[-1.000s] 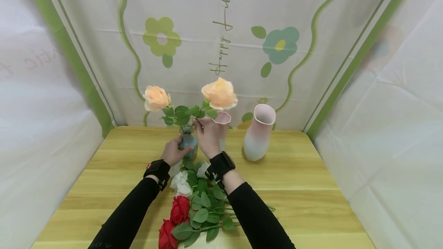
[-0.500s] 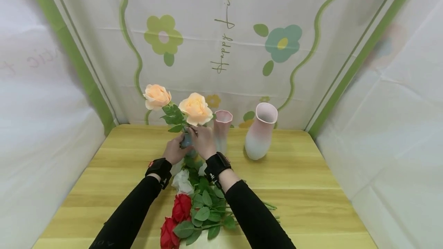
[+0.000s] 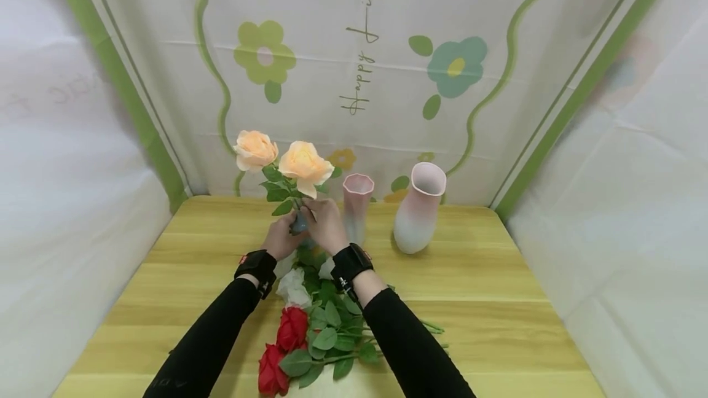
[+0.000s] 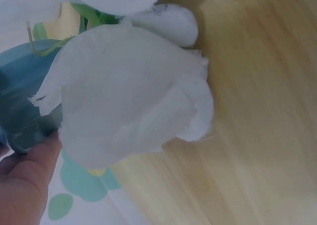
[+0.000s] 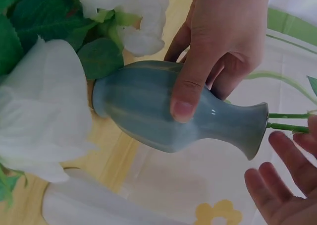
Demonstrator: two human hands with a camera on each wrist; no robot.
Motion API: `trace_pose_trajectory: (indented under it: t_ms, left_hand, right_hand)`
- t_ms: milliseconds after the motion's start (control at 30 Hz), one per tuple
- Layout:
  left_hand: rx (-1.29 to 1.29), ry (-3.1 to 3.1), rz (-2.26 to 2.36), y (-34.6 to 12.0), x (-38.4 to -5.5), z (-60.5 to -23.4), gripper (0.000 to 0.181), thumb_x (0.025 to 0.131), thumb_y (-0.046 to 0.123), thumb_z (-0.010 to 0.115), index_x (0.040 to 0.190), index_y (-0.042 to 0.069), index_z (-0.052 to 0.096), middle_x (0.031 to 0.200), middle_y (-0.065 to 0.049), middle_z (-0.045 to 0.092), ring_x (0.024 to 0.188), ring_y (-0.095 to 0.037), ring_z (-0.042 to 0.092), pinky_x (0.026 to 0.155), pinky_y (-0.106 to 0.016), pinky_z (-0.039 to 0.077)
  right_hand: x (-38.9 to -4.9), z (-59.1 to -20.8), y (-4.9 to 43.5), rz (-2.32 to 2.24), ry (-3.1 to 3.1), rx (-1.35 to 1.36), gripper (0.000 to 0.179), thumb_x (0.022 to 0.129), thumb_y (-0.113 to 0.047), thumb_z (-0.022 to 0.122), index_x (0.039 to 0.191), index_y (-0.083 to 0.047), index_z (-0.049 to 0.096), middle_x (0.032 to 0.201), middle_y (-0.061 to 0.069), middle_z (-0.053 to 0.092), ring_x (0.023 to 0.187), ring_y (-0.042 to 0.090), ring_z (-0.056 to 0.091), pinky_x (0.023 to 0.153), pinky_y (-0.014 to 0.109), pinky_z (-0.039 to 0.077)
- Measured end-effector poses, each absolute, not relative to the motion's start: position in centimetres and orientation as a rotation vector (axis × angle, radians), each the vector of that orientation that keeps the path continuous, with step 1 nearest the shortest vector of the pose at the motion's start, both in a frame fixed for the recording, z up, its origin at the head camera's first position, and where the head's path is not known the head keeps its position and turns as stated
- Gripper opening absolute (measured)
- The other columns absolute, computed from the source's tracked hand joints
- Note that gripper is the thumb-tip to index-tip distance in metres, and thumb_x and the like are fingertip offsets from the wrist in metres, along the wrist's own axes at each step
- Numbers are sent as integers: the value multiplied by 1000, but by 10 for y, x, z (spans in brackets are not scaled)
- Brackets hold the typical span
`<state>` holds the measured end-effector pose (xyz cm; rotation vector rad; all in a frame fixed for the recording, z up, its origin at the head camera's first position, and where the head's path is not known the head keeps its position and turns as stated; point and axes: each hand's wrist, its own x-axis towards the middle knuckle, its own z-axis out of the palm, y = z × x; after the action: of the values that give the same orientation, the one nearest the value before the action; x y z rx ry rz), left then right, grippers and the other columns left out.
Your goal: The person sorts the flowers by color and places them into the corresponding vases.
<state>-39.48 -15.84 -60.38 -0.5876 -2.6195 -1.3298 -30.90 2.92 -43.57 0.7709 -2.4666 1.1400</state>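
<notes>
My left hand (image 3: 279,239) grips the small blue-grey vase (image 5: 153,106) round its body, thumb and fingers on opposite sides. Two peach roses rise above it: one rose (image 3: 255,151) leans left, and a second rose (image 3: 305,167) stands just right of it. My right hand (image 3: 327,226) is at the vase's mouth, pinching the second rose's green stem. Two stems (image 5: 287,128) enter the mouth in the right wrist view, with the right fingers close beside them. A white rose (image 4: 129,96) covers much of the left wrist view, partly in front of the vase.
A slim pink-topped vase (image 3: 356,204) stands right of my right hand, and a larger pink-and-white vase (image 3: 417,214) farther right. White roses (image 3: 294,287) and red roses (image 3: 292,328) lie on the wooden table (image 3: 487,312) between my forearms, stems toward the right. A printed cloth hangs behind.
My right hand has brought the second peach rose left and down to the vase, its stem now in the mouth; the bloom then rose slightly. My left hand keeps holding the vase.
</notes>
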Motion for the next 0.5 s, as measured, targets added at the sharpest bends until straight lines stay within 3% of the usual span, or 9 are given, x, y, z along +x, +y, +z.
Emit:
trace_pose_trajectory:
  t_ms: [67, 100, 167, 233, 333, 433, 500]
  left_hand:
    - [-596, -2608, -1366, -161, -393, -605, 77, 97, 46, 60, 155, 7, 27, 146, -23, 41, 130, -36, 45, 99, -43, 48]
    - [-603, -2594, -1345, -162, -394, -610, 77, 98, 45, 61, 155, 6, 27, 144, -24, 43, 127, -35, 47, 95, -39, 50]
    - [-600, -2614, -1348, -162, -394, -610, 79, 98, 44, 61, 156, 5, 24, 145, -25, 42, 127, -35, 48, 93, -38, 51]
    - [-624, -2586, -1317, -163, -398, -616, 78, 98, 42, 61, 156, 5, 23, 143, -25, 43, 125, -34, 50, 89, -35, 53]
    - [-575, -2607, -1274, -164, -411, -630, 79, 97, 49, 60, 157, 17, 21, 144, -19, 46, 125, -34, 51, 91, -41, 52]
    - [-601, -2550, -1214, -164, -415, -637, 78, 96, 49, 61, 157, 17, 24, 140, -16, 49, 120, -31, 54, 88, -38, 52]
    - [-582, -2563, -1263, -157, -397, -611, 80, 96, 48, 62, 156, 10, 26, 140, -20, 49, 121, -35, 53, 91, -44, 52]
  right_hand:
    - [-307, -438, 30, 1178, -2494, 751, 33, 105, -11, 52, 136, 1, 57, 125, 14, 62, 110, 25, 60, 86, 24, 49]
    - [-306, -439, 30, 1176, -2511, 730, 34, 105, -11, 52, 137, 0, 56, 127, 14, 61, 118, 27, 56, 96, 27, 47]
    - [-301, -442, 34, 1169, -2545, 660, 34, 105, -12, 53, 137, -2, 55, 128, 13, 59, 122, 28, 52, 103, 31, 43]
    - [-299, -445, 38, 1164, -2539, 626, 32, 104, -11, 54, 134, -1, 57, 126, 14, 60, 121, 29, 53, 105, 35, 42]
    - [-295, -449, 50, 1150, -2525, 626, 27, 102, -9, 57, 127, 0, 62, 122, 13, 62, 116, 28, 56, 101, 34, 45]
    - [-292, -451, 63, 1160, -2517, 666, 22, 101, -7, 58, 120, 1, 65, 117, 13, 63, 111, 27, 58, 97, 33, 48]
    - [-290, -451, 72, 1168, -2540, 685, 20, 100, -6, 59, 117, 0, 66, 115, 14, 63, 109, 28, 58, 95, 33, 49]
